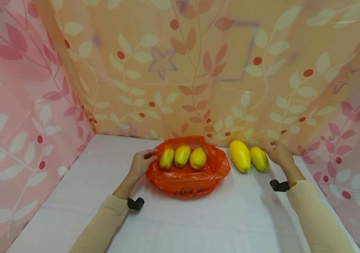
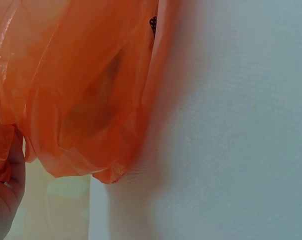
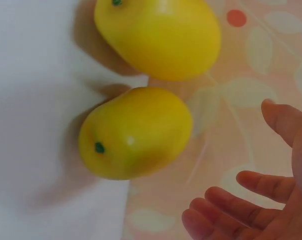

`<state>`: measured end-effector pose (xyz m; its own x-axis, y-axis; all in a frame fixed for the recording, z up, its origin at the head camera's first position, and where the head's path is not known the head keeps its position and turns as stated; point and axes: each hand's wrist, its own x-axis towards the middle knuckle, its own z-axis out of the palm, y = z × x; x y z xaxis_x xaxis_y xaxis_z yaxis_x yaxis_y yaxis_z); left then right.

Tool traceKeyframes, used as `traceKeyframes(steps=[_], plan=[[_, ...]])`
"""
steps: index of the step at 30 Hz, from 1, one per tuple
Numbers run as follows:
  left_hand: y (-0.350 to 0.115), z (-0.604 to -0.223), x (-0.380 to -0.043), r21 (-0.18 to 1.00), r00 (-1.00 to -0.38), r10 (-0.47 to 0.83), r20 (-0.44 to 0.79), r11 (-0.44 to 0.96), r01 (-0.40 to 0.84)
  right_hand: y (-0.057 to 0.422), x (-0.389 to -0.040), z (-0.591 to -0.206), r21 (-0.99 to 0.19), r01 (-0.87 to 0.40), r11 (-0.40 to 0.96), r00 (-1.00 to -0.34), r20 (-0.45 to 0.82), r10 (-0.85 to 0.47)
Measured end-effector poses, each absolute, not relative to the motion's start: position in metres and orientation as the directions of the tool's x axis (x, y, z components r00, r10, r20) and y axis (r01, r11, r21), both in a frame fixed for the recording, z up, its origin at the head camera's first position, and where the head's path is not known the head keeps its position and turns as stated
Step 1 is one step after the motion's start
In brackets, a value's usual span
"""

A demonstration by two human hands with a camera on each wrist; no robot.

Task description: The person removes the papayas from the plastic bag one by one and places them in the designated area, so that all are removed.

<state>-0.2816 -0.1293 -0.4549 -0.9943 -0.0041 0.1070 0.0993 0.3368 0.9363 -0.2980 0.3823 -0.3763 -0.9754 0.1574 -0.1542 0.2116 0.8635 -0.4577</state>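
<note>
An orange plastic bag (image 1: 186,181) lies with its mouth spread open on the white table, three yellow-green mango-like fruits (image 1: 182,155) side by side in it. At its left rim my left hand (image 1: 140,163) pinches the plastic; in the left wrist view the fingers (image 2: 17,160) show at the bunched orange film. My right hand (image 1: 280,153), fingers apart and holding nothing, is just right of a small yellow-green mango-like fruit (image 1: 259,159). A gap separates hand and fruit in the right wrist view. Left of that fruit lies a larger yellow one (image 1: 240,156).
Behind the table (image 1: 180,225) hangs a peach leaf-patterned cloth (image 1: 198,70). Pink patterned cloths stand at the left (image 1: 12,116) and right (image 1: 353,147) sides. The two loose fruits lie close to the table's back edge.
</note>
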Motion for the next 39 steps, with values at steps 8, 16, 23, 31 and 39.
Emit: traceKeyframes(steps=[8, 16, 23, 31, 39], plan=[[-0.129, -0.454, -0.281, 0.936, -0.994, -0.001, 0.106, 0.338, 0.099, 0.369, -0.295, -0.364, -0.427, 0.120, 0.896, -0.993, -0.058, 0.106], [-0.126, -0.453, -0.281, 0.937, -0.995, -0.014, 0.095, 0.338, 0.085, 0.345, -0.292, -0.353, -0.446, 0.092, 0.890, -0.995, -0.009, 0.098], [-0.125, -0.453, -0.281, 0.939, -0.995, -0.015, 0.096, 0.334, 0.086, 0.325, -0.290, -0.347, -0.467, 0.054, 0.882, -0.996, 0.043, 0.084], [-0.123, -0.454, -0.281, 0.935, -0.992, -0.026, 0.124, 0.338, 0.108, 0.303, -0.287, -0.340, -0.481, -0.014, 0.877, -0.996, 0.083, 0.029], [-0.119, -0.450, -0.279, 0.938, -0.991, -0.022, 0.129, 0.326, 0.115, 0.278, -0.284, -0.333, -0.508, -0.078, 0.858, -0.993, 0.114, -0.023]])
